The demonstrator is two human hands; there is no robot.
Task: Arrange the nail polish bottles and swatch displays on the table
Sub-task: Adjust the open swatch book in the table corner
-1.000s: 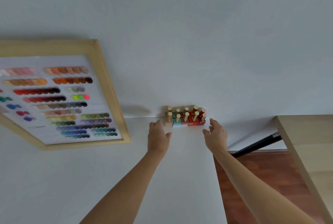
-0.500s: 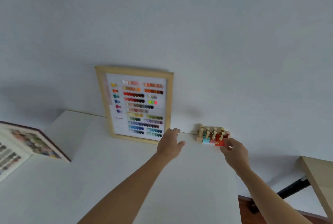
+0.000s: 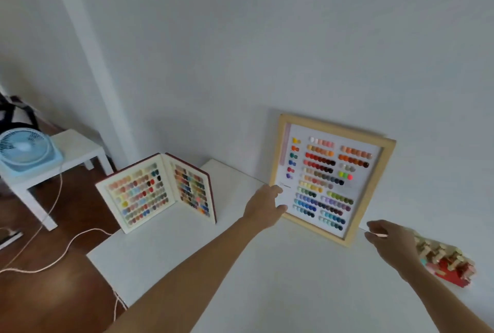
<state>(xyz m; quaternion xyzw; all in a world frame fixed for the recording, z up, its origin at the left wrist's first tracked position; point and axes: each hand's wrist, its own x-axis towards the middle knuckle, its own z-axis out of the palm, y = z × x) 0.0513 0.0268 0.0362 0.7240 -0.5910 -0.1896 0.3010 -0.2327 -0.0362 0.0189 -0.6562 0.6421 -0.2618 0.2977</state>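
A wood-framed swatch board (image 3: pixel 331 180) leans against the wall at the back of the white table (image 3: pixel 267 279). My left hand (image 3: pixel 264 205) is at its lower left edge, fingers apart, touching or nearly touching the frame. My right hand (image 3: pixel 391 241) hovers just right of the frame's lower right corner, fingers loosely spread, holding nothing. Behind that hand a tight cluster of nail polish bottles (image 3: pixel 449 263) with wooden caps stands by the wall. An open swatch book (image 3: pixel 157 193) stands upright at the table's left end.
Left of the table stands a low white side table (image 3: pixel 77 150) with a blue fan (image 3: pixel 25 149) on it. A cord (image 3: pixel 53 252) trails over the brown wooden floor. The wall runs right behind the table.
The view has swung left, bringing the swatch book and fan into sight. My left hand has moved from the table onto the frame's lower left edge; my right hand has left the bottles.
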